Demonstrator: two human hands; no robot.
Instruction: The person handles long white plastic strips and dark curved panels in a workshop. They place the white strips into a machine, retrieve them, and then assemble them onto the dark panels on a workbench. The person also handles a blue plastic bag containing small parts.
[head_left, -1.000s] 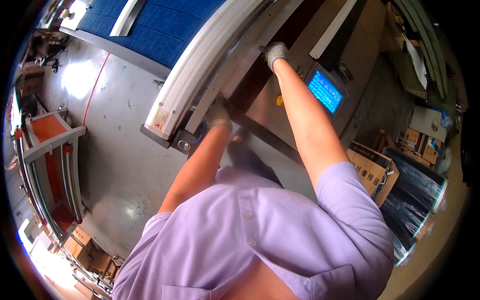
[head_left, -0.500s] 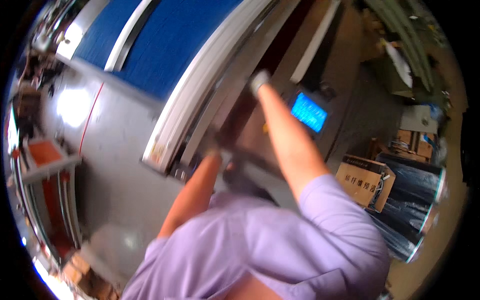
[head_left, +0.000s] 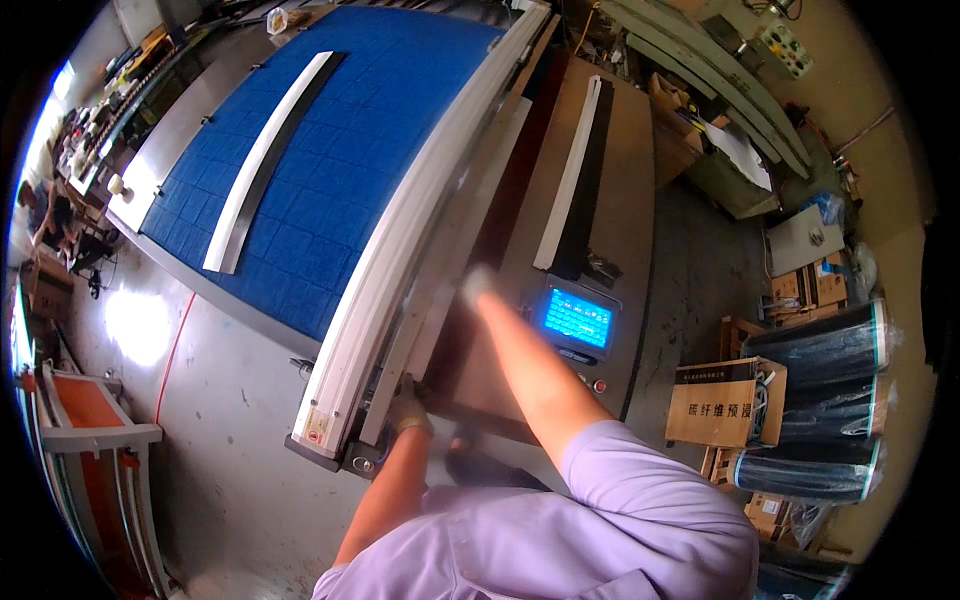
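Note:
My left hand [head_left: 408, 408], in a light work glove, is at the near end of a long metal bar [head_left: 385, 392] beside the white gantry beam [head_left: 395, 235]. Its fingers are partly hidden there, so a grip cannot be made out. My right hand [head_left: 480, 287], gloved in a pale colour and smeared by motion, is over a dark red strip [head_left: 512, 190] that runs along the beam. Right of that hand, a lit blue control screen [head_left: 578, 320] is set on the brown machine top [head_left: 625, 170].
A white-and-black strip [head_left: 270, 160] lies on the blue bed [head_left: 370, 110] beyond the beam. Another strip [head_left: 575, 180] lies on the brown top. To the right are a cardboard box [head_left: 715, 405] and plastic-wrapped black rolls [head_left: 815, 410]. An orange-topped frame [head_left: 90, 405] stands left.
The view has shifted, bringing more of the blue bed into sight. My right hand has come somewhat nearer along the red strip; my left stays by the beam's near end.

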